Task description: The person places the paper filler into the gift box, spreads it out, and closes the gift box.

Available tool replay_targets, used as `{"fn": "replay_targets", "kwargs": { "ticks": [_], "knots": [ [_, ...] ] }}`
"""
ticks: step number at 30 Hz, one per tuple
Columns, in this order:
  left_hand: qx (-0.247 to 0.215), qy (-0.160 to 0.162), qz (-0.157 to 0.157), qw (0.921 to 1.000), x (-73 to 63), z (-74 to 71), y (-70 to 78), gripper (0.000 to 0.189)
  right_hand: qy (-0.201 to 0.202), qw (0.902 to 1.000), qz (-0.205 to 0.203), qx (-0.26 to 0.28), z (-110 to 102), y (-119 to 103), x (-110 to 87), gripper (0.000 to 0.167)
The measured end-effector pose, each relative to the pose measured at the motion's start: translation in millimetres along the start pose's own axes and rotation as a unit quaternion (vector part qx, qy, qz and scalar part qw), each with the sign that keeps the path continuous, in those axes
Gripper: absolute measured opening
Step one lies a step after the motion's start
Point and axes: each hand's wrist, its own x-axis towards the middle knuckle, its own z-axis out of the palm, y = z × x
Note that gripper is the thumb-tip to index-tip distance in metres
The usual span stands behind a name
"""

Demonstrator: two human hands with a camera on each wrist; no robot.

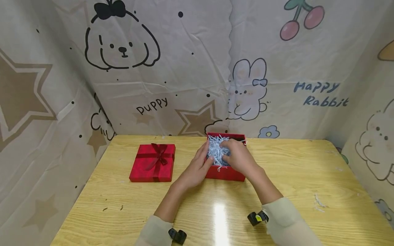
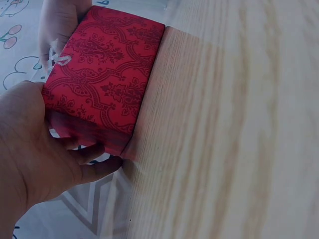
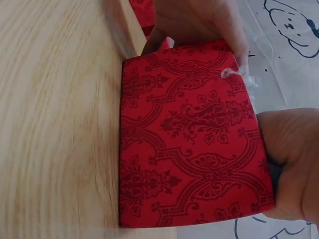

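Observation:
A red patterned gift box (image 1: 225, 173) stands uncovered on the table, full of pale blue-white shredded paper (image 1: 217, 150). My left hand (image 1: 198, 167) holds the box at its left side, fingers along the outer wall and thumb at the rim; the left wrist view shows those fingers (image 2: 94, 172) against the side wall. Over the right part of the box, my right hand (image 1: 241, 157) reaches down into the shredded paper. Its fingertips are hidden in the paper and behind the box wall in the right wrist view, so whether they pinch any strands is unclear.
The square red lid (image 1: 152, 163) with a dark red ribbon bow lies left of the box on the wooden table (image 1: 277, 184). Loose white paper strands (image 1: 320, 201) lie at the right. A printed cloth (image 1: 191, 68) hangs behind the table and along both sides.

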Motion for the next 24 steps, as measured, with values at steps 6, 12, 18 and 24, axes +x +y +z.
{"fn": "replay_targets", "kwargs": {
  "ticks": [6,12,18,24],
  "knots": [
    [-0.004,0.002,-0.003,1.0000,0.0,-0.1,3.3,0.072,-0.056,0.9981,-0.011,-0.022,-4,-2,3.0,0.039],
    [0.000,0.000,-0.011,0.9999,-1.9,1.4,2.1,0.072,-0.105,0.9944,-0.011,-0.002,-14,-2,1.4,0.041],
    [0.001,-0.004,-0.019,0.9998,-2.6,0.4,2.8,0.073,-0.094,0.9953,-0.003,0.024,-43,-2,-6.3,0.042],
    [0.001,0.000,-0.007,1.0000,-1.1,-0.9,1.8,0.073,-0.061,0.9968,0.004,0.051,-77,-9,-17.9,0.042]
  ]
}}
